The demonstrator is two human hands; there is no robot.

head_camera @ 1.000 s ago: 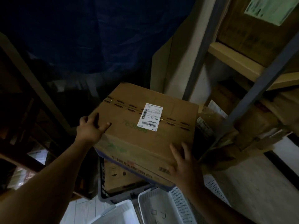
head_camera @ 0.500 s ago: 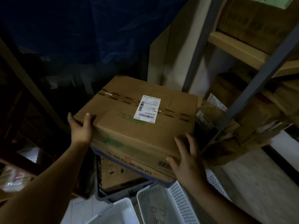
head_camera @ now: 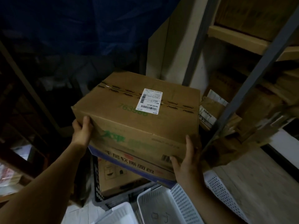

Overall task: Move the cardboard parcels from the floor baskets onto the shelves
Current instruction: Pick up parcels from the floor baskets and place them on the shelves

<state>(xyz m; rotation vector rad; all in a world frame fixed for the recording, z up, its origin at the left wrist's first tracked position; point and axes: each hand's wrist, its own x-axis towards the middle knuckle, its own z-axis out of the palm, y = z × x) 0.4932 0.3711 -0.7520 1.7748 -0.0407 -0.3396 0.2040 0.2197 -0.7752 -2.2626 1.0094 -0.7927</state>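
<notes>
The cardboard parcel (head_camera: 142,123) is held in the air above the floor baskets, roughly level with its label upward, and has not yet been set on any shelf. Its near left corner is clasped by the left hand (head_camera: 81,131), with the thumb laid on the corner and the fingers hidden round the side. Its near right corner is borne by the right hand (head_camera: 187,162), whose fingers (head_camera: 188,143) are kept straight and pressed against the cardboard. A second parcel (head_camera: 116,178) is seen below in the dark basket (head_camera: 97,183), so at least that one is judged left to move. White baskets (head_camera: 161,206) stand just beside it. The shelves (head_camera: 239,41) at the right are already stocked with shelved parcels (head_camera: 215,107).
</notes>
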